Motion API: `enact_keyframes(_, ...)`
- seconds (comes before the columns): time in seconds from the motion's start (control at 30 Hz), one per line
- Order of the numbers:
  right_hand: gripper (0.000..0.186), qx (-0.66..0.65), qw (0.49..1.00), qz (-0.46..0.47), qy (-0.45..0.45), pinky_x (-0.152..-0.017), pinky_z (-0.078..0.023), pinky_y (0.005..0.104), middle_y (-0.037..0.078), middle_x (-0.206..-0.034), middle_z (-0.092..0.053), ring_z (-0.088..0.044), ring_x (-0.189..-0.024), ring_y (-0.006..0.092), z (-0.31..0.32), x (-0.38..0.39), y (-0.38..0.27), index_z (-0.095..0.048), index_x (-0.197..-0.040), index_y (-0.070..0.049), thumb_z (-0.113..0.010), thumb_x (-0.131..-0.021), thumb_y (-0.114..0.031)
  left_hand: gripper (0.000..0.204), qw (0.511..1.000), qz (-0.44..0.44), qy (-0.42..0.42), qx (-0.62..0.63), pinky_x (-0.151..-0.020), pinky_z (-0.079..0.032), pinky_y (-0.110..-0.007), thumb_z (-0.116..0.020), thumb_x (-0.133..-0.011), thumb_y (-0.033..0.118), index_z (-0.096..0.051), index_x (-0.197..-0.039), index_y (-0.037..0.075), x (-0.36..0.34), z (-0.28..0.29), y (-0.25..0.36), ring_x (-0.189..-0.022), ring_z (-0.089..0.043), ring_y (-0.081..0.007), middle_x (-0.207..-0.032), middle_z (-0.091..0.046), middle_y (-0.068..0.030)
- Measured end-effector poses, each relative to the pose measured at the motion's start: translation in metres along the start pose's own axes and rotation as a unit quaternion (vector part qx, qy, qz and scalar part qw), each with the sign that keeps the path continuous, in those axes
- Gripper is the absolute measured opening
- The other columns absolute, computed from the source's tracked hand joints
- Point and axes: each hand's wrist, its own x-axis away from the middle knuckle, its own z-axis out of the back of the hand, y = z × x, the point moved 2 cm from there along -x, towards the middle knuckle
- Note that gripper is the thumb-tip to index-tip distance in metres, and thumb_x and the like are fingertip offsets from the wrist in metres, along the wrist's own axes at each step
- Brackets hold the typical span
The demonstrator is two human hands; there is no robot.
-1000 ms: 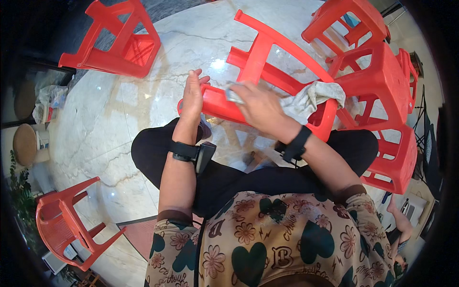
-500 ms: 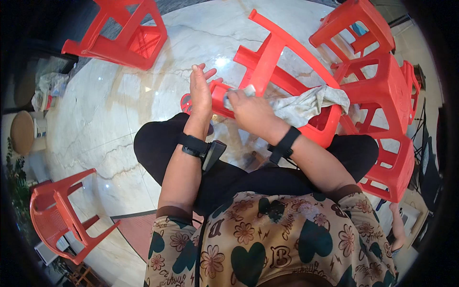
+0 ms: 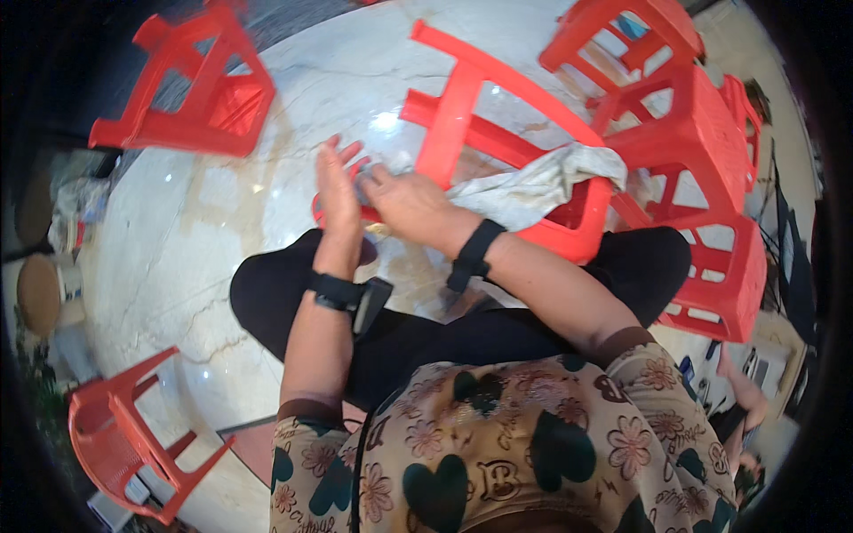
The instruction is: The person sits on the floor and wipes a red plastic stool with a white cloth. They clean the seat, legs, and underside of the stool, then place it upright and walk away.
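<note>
A red plastic stool (image 3: 449,124) lies tipped on its side in front of my knees. A grey-white rag (image 3: 533,186) drapes across it, running from my right hand toward the stool's right end. My right hand (image 3: 407,202) is closed on the rag's left end, pressed along a leg that it mostly covers. Close to its left is my left hand (image 3: 338,191), upright with fingers stretched out. Whether its palm touches the leg cannot be made out.
Several red stools (image 3: 693,133) stand close together on the right. Another red stool (image 3: 209,98) lies at the far left, and a small red chair (image 3: 133,435) stands at the near left. Pale marble tiles (image 3: 195,249) form the floor. A person's arm (image 3: 742,391) shows at the lower right.
My right hand has slid left along the leg toward its end, drawing the rag with it. My left hand stays beside it with fingers extended. The whole view has shifted slightly.
</note>
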Motion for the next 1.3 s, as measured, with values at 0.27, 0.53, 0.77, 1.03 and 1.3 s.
enact_keyframes(0.27, 0.022, 0.025, 0.994, 0.104, -0.037, -0.06, -0.054, 0.0421, 0.011, -0.097, -0.056, -0.066, -0.074, 0.0296, 0.016, 0.06, 0.019, -0.058, -0.107, -0.016, -0.051, -0.086, -0.014, 0.061, 0.992, -0.067, 0.048, -0.096, -0.092, -0.046, -0.037, -0.033, -0.102, 0.05, -0.043, -0.134, -0.001, 0.004, -0.011, -0.002, -0.102, -0.061, -0.0268, -0.121, -0.059, -0.0203)
enact_keyframes(0.53, 0.036, -0.044, 0.981, 0.08, -0.172, -0.067, -0.053, 0.0413, 0.009, -0.098, -0.055, -0.064, -0.086, 0.029, 0.058, 0.172, 0.094, -0.06, -0.111, -0.019, -0.06, -0.078, -0.007, 0.055, 0.974, -0.107, 0.083, -0.183, -0.094, -0.045, -0.037, -0.033, -0.104, 0.044, -0.046, -0.133, -0.001, -0.013, -0.005, -0.016, -0.108, -0.058, -0.0262, -0.123, -0.058, -0.019)
enact_keyframes(0.77, 0.044, -0.172, 0.966, -0.178, 0.074, -0.094, -0.049, 0.037, 0.012, -0.111, -0.065, -0.062, -0.105, 0.0282, 0.14, 0.224, 0.162, -0.065, -0.116, -0.012, -0.068, -0.073, -0.008, 0.057, 0.819, -0.318, 0.049, -0.476, -0.106, -0.034, -0.045, -0.066, -0.088, 0.025, -0.043, -0.135, 0.001, 0.027, -0.044, 0.023, -0.128, -0.04, -0.0361, -0.135, -0.044, -0.021)
enact_keyframes(1.03, 0.043, -0.041, 0.876, -0.291, 0.383, -0.079, -0.053, 0.0294, 0.005, -0.102, -0.068, -0.065, -0.09, 0.0129, 0.314, 0.224, 0.175, -0.06, -0.124, -0.006, -0.066, -0.082, -0.008, 0.066, 0.754, -0.397, -0.08, -0.517, -0.109, -0.028, -0.051, -0.069, -0.084, 0.027, -0.04, -0.137, 0.002, 0.047, -0.093, 0.011, -0.132, -0.035, -0.0405, -0.139, -0.039, -0.0217)
enact_keyframes(1.3, 0.082, 0.016, 0.925, -0.356, 0.129, -0.101, -0.042, 0.0444, 0.026, -0.129, -0.046, -0.049, -0.121, 0.0423, 0.115, 0.284, 0.281, -0.04, -0.142, -0.014, -0.078, -0.075, -0.04, 0.059, 0.739, -0.286, -0.104, -0.601, -0.09, -0.039, -0.044, -0.065, -0.086, 0.025, -0.042, -0.137, 0.005, 0.031, -0.098, -0.01, -0.107, -0.057, -0.0328, -0.118, -0.058, -0.0175)
